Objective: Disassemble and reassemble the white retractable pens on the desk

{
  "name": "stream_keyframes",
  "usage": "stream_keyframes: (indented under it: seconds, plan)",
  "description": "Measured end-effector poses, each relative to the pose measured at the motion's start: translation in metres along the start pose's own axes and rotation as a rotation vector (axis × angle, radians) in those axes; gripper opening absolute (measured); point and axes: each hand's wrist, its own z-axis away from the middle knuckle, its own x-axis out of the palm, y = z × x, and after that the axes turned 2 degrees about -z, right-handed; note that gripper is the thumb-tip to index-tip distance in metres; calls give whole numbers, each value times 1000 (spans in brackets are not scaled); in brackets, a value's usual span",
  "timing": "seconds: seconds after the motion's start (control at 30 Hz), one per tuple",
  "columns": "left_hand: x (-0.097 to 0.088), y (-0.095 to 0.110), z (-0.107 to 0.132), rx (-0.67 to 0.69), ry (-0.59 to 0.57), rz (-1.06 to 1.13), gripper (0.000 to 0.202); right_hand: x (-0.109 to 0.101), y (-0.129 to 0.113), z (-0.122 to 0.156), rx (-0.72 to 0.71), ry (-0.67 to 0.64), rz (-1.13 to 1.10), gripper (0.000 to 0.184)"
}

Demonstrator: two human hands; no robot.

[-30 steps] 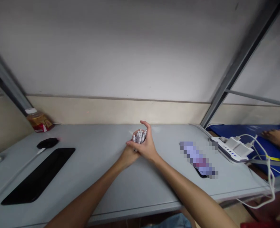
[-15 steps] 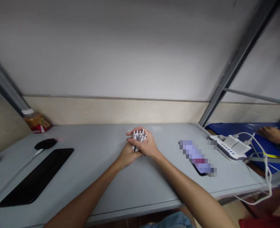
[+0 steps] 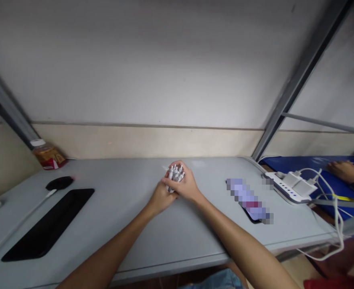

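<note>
Holding step, seemingly: white bundle (image 3: pixel 176 174) between left hand (image 3: pixel 161 196) and right hand (image 3: pixel 189 186), over surface (image 3: pixel 128 237); right fingers (image 3: pixel 185 166) curled round it, left partly hidden, apparently cupping; next move likely calls for snug grip

The head camera was worn above the near side of the desk (image 3: pixel 116 192) and faced forward and down. The wall (image 3: pixel 164 72) filled the frame toward twelve o'clock; the desk's near edge crossed it at six o'clock. The left hand (image 3: pixel 161 196) and right hand (image 3: pixel 189 184) fell just on the six o'clock side of centre, small in a broad field. That field took in a bottle (image 3: pixel 48 155) at nine o'clock and a power strip (image 3: pixel 288 186) between three and four. Forearms (image 3: pixel 237 233) entered between seven and eight and between four and five.
</note>
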Motion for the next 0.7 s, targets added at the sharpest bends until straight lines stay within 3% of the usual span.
stream_keyframes:
  seconds: [0.13,0.3,0.43,0.5,0.6,0.7]
  plan:
    - [1,5,2,-63,-18,22,38,-2,1,0,61,59,58,49]
    - [1,7,1,-106,5,83,37,-3,3,0,45,39,99,49]
    - [0,4,0,-160,-5,26,6,-12,2,-6,-1,-39,134,70]
    - [-1,3,0,-177,4,13,7,-21,0,-10,-51,-50,109,84]
    - [-2,2,0,-168,23,-20,8,-35,-5,-14,-65,-14,103,81]
    - [-2,2,0,-84,43,-42,16,-42,-8,-13,-47,-68,138,85]
